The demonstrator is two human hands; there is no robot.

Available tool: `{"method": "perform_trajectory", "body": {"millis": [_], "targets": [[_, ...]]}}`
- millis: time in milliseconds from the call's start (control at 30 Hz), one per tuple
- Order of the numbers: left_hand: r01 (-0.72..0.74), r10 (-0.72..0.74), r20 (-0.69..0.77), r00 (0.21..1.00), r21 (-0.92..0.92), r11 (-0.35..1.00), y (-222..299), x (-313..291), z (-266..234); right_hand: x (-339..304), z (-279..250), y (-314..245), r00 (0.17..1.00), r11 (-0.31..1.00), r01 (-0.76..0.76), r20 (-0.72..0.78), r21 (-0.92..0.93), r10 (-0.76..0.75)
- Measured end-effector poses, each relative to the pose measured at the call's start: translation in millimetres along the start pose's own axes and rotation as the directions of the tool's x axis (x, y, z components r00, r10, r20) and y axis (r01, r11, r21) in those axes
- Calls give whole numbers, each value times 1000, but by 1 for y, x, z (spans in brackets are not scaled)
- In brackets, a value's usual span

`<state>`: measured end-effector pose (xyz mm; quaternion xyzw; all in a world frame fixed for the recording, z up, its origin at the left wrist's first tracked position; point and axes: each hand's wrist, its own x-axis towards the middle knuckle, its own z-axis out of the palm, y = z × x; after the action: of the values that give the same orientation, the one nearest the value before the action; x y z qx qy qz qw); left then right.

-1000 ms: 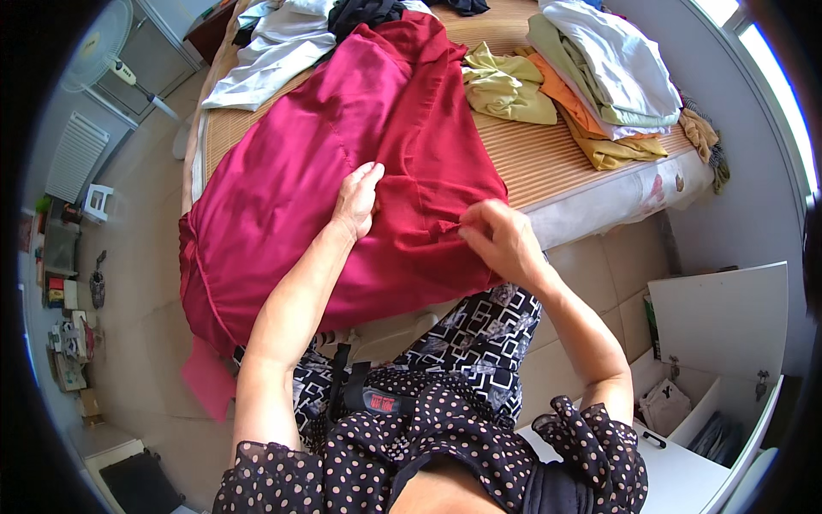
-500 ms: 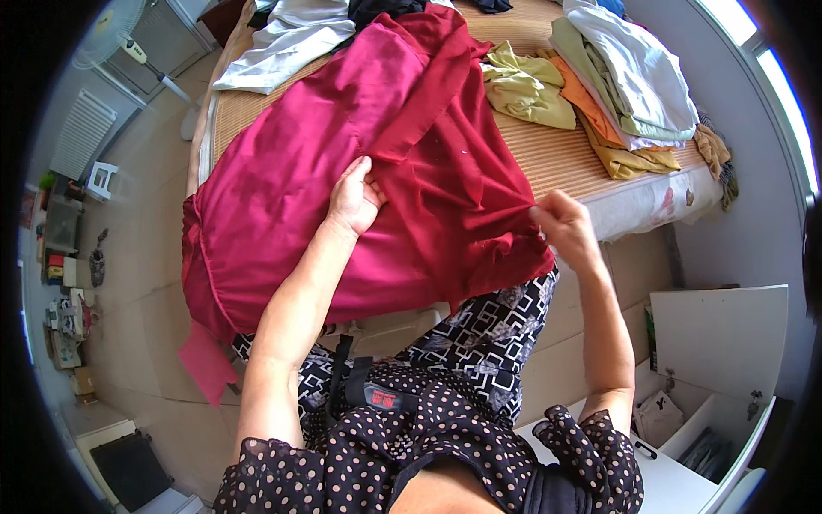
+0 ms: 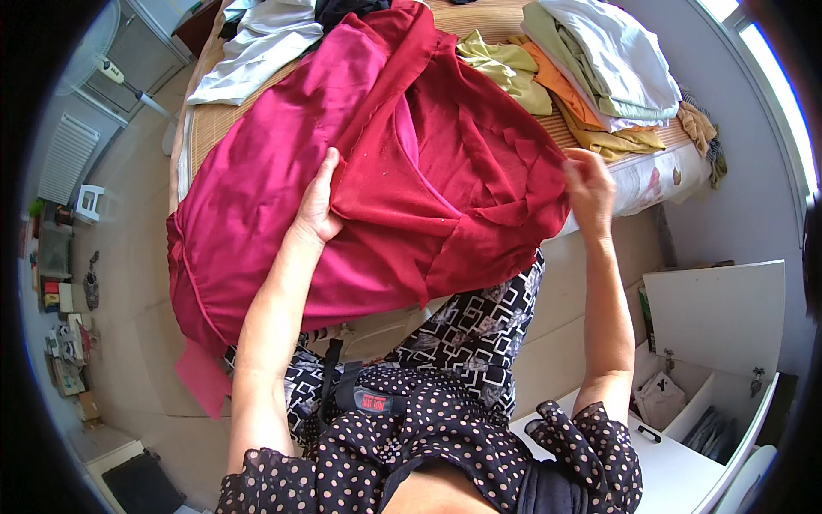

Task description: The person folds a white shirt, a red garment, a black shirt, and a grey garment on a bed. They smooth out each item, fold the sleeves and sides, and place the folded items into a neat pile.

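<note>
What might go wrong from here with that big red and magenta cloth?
The red and magenta cloth hangs past the near edge of the bed, above the patterned trousers, so its weight might drag it toward the floor. The yellow-green garment lies right beside it and might get pulled along. The right hand pinches the cloth's side, so a hard tug could strain the fabric.

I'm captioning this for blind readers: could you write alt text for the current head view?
A person's left hand and right hand hold a large red-and-magenta cloth spread over a ribbed tan mat and down to their patterned trousers. Beyond it lie a white cloth on the left and a stack of folded fabrics on the right.
</note>
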<state>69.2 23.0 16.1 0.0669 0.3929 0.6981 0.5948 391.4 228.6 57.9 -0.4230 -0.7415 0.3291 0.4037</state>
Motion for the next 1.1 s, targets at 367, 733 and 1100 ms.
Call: {"method": "perform_trajectory", "body": {"millis": [367, 733, 1100], "targets": [[-291, 279, -100, 955, -152, 944, 53, -99, -60, -30, 46, -28, 737, 811, 519, 623, -271, -264], [-224, 220, -218, 951, 8, 975, 36, -120, -53, -45, 54, -78, 669, 731, 651, 610, -205, -425], [-402, 414, -145, 899, 105, 910, 41, -136, 11, -66, 58, -81, 572, 964, 232, 783, 132, -245]]}}
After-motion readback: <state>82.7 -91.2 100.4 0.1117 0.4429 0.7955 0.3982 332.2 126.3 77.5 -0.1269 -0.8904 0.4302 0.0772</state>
